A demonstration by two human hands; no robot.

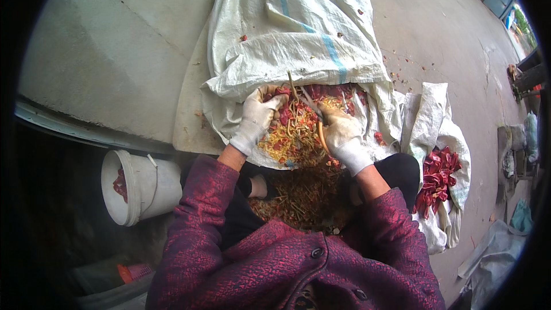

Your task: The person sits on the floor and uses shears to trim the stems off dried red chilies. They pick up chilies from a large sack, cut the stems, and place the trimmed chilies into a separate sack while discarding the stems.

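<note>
Gloved in white, my left hand (261,112) is closed around a dried red chili pepper (280,91) at the mouth of a large white woven sack (297,51). My right hand (343,131), in a matching glove, grips scissors (313,104) with an orange handle; their blades point up and left towards the left hand. Thin dry stems stand up between the hands. Beneath both hands lies a heap of yellow seeds, stems and red chili pieces (297,135) on the sack's edge. More dried red chilies show inside the sack's opening.
A white plastic bucket (161,187) lies tilted at left, with red chilies inside. At right, a smaller white woven sack (458,159) holds dried red chilies (437,176). Stems and seeds litter the ground (301,202) between my feet. Plastic sheeting (495,254) lies at lower right.
</note>
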